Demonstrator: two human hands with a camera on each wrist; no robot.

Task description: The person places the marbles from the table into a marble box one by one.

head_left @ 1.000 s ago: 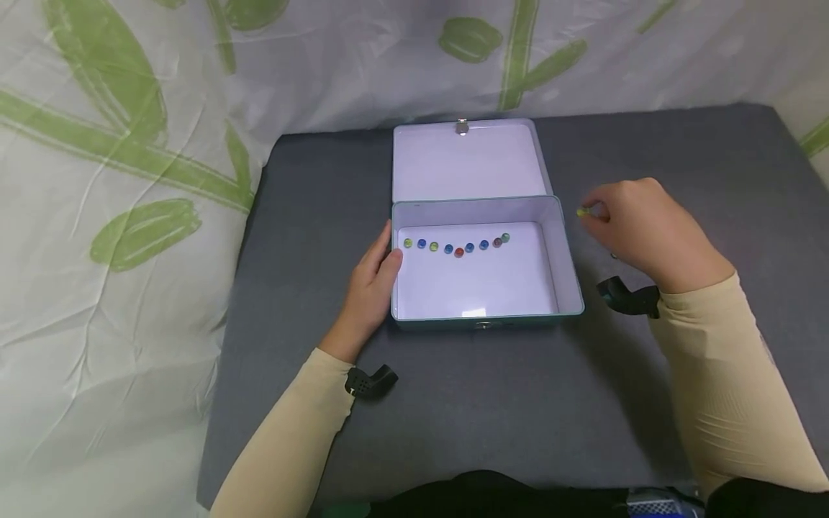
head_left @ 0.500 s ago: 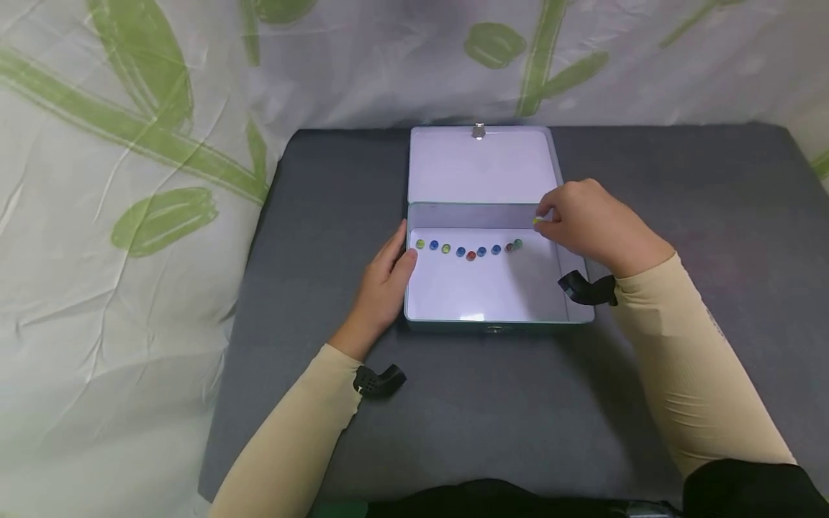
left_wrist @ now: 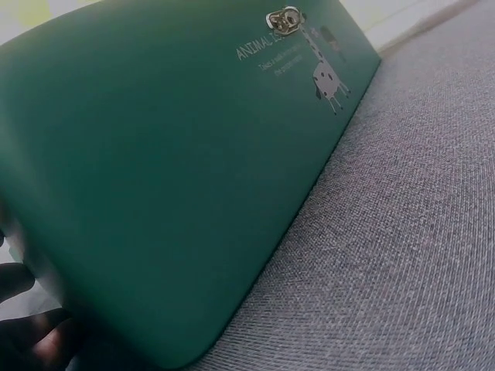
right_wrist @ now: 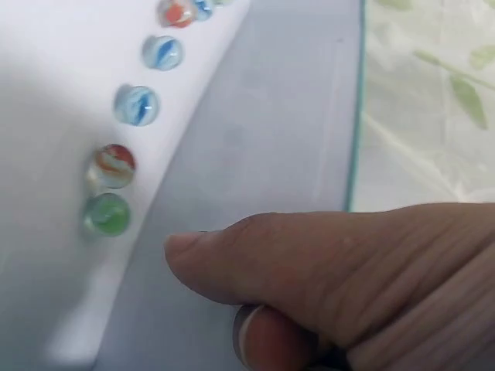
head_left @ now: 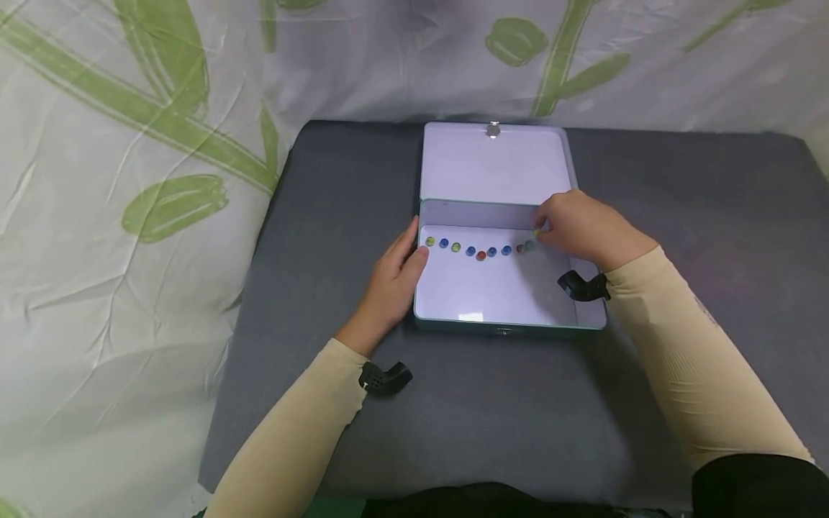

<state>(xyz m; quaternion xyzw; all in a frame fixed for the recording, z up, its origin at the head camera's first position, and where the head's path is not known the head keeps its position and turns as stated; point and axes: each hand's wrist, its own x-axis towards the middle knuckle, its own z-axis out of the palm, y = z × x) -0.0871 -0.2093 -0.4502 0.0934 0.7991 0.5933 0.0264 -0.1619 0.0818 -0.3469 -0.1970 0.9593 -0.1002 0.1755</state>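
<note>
A green tin box with a white inside lies with its lid folded back. Several glass marbles form a shallow curved row on its floor, including a red marble and a green marble at the right end. My left hand presses the tin's left side, fingers straight along the wall and thumb at the rim. Over the right end of the row, my right hand pinches a yellow-green marble between thumb and fingertips; in the right wrist view the hand hides it.
The tin stands on a grey cloth-covered table. Its front wall carries a metal clasp and a printed giraffe. A pale curtain with green leaves hangs behind and to the left.
My right hand has come left from beside the tin to inside it, carrying the yellow-green marble. The left hand stays at the tin's side, and the head view has shifted slightly.
</note>
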